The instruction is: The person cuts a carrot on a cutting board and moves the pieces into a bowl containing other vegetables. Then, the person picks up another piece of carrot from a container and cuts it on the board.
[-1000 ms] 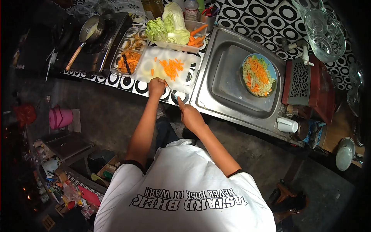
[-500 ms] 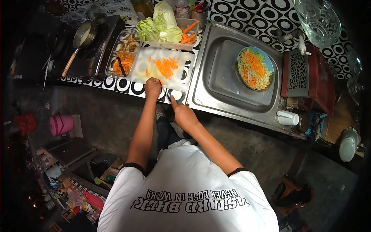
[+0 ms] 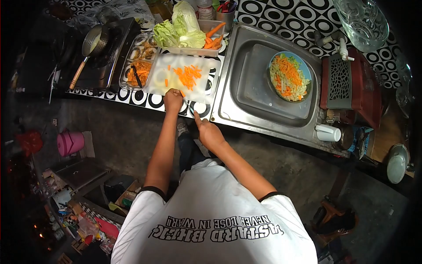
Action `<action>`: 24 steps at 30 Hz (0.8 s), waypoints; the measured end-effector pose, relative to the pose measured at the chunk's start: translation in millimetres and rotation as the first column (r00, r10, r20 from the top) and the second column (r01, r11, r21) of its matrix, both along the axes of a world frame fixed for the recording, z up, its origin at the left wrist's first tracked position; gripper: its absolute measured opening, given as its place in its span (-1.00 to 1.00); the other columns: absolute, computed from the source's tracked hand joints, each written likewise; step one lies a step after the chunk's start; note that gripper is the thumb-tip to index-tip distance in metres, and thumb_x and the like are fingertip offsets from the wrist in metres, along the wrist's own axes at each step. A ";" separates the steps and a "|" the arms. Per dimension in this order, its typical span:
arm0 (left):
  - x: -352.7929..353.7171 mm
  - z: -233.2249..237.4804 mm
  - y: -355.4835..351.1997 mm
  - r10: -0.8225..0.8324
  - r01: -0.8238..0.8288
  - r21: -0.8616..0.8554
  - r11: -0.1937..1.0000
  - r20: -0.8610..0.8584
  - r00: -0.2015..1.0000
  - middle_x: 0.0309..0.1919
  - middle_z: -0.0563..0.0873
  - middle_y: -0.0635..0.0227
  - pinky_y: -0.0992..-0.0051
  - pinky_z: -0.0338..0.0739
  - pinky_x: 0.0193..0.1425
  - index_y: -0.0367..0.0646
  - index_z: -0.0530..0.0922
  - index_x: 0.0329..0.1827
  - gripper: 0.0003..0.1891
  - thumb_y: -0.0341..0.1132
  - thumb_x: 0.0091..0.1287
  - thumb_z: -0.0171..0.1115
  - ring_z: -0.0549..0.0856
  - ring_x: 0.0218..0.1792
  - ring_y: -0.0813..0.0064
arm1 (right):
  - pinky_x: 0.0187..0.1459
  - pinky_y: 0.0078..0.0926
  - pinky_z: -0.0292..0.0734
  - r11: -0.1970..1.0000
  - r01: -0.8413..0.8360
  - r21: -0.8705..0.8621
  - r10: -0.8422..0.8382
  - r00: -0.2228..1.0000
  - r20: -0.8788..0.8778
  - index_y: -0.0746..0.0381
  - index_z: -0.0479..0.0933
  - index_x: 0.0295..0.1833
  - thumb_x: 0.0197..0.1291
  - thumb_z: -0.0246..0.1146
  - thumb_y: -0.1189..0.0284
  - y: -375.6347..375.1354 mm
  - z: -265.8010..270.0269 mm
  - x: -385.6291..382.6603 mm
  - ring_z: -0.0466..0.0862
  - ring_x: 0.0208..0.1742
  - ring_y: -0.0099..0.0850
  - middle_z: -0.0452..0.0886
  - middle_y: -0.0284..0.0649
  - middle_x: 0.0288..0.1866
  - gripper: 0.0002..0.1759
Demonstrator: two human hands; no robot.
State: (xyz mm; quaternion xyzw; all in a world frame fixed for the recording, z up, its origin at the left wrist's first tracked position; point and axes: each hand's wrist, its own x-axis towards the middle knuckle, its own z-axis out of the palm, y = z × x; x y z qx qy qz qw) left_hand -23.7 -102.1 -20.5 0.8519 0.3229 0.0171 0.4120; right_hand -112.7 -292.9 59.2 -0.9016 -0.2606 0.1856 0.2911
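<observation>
My left hand (image 3: pixel 174 101) is closed at the near edge of a translucent cutting board (image 3: pixel 209 83), fingers pressed on a small orange carrot piece (image 3: pixel 183 93). Just right of it, my right hand (image 3: pixel 211 133) grips a knife (image 3: pixel 190 106), index finger stretched along it toward the left hand. Most of the knife is hidden by the hand, and only a thin pale part shows. A loose pile of carrot sticks (image 3: pixel 187 77) lies on the middle of the board, with a few single pieces to its left.
Left of the board stands a divided container (image 3: pixel 140 72) of carrot peelings. Behind sits a tub with cabbage (image 3: pixel 187 33) and whole carrots (image 3: pixel 214 40). A pan (image 3: pixel 95 41) rests on the stove at left. In the sink (image 3: pixel 233 99) is a bowl of shredded vegetables (image 3: pixel 288 79).
Both hands stay nearly in place. The knife tip by my right index finger has shifted slightly toward my left hand. The carrot pile looks the same.
</observation>
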 end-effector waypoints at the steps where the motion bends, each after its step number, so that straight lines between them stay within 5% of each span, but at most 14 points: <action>1: -0.2 -0.3 0.3 -0.002 0.002 -0.018 1.000 0.000 1.000 -0.45 0.74 0.10 0.37 0.59 -0.19 -0.28 0.66 -0.37 -0.89 -0.41 0.15 0.24 0.75 -0.35 0.22 | -0.22 -0.16 0.60 0.999 0.031 0.022 -0.031 0.999 -0.008 0.43 0.12 0.48 0.00 0.09 0.67 0.3 -3.1 -1.5 0.66 -0.32 0.02 0.58 0.18 -0.25 -0.19; 3: -0.5 -4.8 2.3 -0.002 0.002 -0.035 0.999 0.000 1.000 -0.45 0.74 0.09 0.37 0.59 -0.19 -0.28 0.65 -0.37 -0.89 -0.41 0.15 0.24 0.75 -0.35 0.22 | -0.18 -0.14 0.58 0.997 0.061 0.044 -0.060 0.998 -0.015 0.41 0.15 0.47 -0.04 0.08 0.70 0.1 -6.7 -4.0 0.64 -0.30 0.05 0.57 0.17 -0.26 -0.18; 5: -0.2 -13.8 4.6 -0.046 0.045 0.017 0.999 0.053 0.998 -0.57 0.70 0.28 0.49 0.53 -0.49 -0.28 0.63 -0.33 -0.91 -0.46 0.22 0.19 0.67 -0.58 0.49 | -0.21 -0.14 0.58 0.998 0.062 0.032 -0.062 0.998 -0.007 0.39 0.13 0.48 -0.04 0.09 0.70 -1.7 -7.8 -5.4 0.65 -0.30 0.04 0.57 0.16 -0.25 -0.16; 9: -0.2 -13.6 4.4 -0.064 0.058 0.075 0.995 0.082 0.995 -0.57 0.70 0.28 0.48 0.53 -0.52 -0.29 0.63 -0.32 -0.91 -0.47 0.22 0.18 0.67 -0.59 0.49 | -0.31 -0.19 0.62 1.000 0.020 0.001 -0.020 0.999 0.051 0.38 0.06 0.51 0.02 0.12 0.64 -3.2 -18.2 -8.8 0.68 -0.34 -0.04 0.56 0.11 -0.23 -0.15; 15: 0.7 -4.5 2.9 -0.054 0.053 0.040 0.998 0.031 0.998 -0.57 0.71 0.25 0.45 0.55 -0.49 -0.29 0.64 -0.31 -0.88 -0.46 0.23 0.14 0.68 -0.59 0.47 | -0.32 -0.17 0.61 0.999 0.035 0.005 -0.036 0.998 0.053 0.33 0.04 0.52 0.02 0.13 0.65 -3.2 -28.3 -13.7 0.67 -0.36 -0.04 0.54 0.07 -0.23 -0.13; 17: 1.6 3.0 0.7 -0.017 0.018 0.008 1.000 -0.026 1.000 -0.42 0.74 0.07 0.35 0.59 -0.18 -0.29 0.64 -0.35 -0.88 -0.40 0.19 0.22 0.75 -0.32 0.18 | -0.33 -0.17 0.62 0.999 0.033 -0.005 -0.033 0.998 0.058 0.33 0.03 0.53 0.01 0.13 0.66 -2.9 -32.1 -15.1 0.67 -0.36 -0.03 0.54 0.07 -0.22 -0.12; 20: -1.5 13.2 -4.1 -0.060 0.058 0.066 0.996 0.025 0.998 -0.50 0.73 0.14 0.38 0.60 -0.30 -0.29 0.64 -0.28 -0.87 -0.42 0.21 0.18 0.74 -0.45 0.29 | -0.33 -0.16 0.62 0.999 0.036 -0.001 -0.036 0.997 0.067 0.32 0.03 0.53 0.00 0.14 0.66 -2.5 -36.6 -16.2 0.67 -0.36 -0.02 0.53 0.08 -0.22 -0.11; 24: -4.0 19.9 -8.4 -0.064 0.059 0.099 0.993 0.047 0.997 -0.44 0.74 0.11 0.36 0.60 -0.19 -0.28 0.64 -0.27 -0.88 -0.42 0.21 0.21 0.76 -0.35 0.23 | -0.33 -0.15 0.59 0.998 0.067 0.023 -0.068 0.994 0.081 0.27 0.03 0.54 0.00 0.09 0.69 -2.6 -37.5 -17.4 0.64 -0.39 0.02 0.53 0.09 -0.25 -0.11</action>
